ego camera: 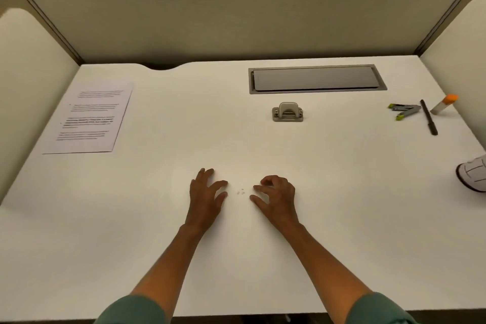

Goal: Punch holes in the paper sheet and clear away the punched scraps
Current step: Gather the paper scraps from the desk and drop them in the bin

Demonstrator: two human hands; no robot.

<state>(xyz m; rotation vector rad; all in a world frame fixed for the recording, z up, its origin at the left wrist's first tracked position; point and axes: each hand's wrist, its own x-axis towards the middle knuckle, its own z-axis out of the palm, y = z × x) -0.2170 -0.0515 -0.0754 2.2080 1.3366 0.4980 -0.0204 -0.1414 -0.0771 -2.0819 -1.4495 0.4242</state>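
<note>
I see both hands resting on the white worktop (342,192), the left hand (206,193) spread flat and the right hand (276,193) loosely curled, neither holding anything, with the punched scraps (240,191) lying between them. The paper sheet (89,118) lies far left; the hole punch (287,112) stands well beyond the hands.

The paper scraps (240,191) between the hands are too small to count. The printed lines on the sheet (89,118) are blurred — unreadable. A white object (473,176) is cut off by the right edge — unidentifiable.
</note>
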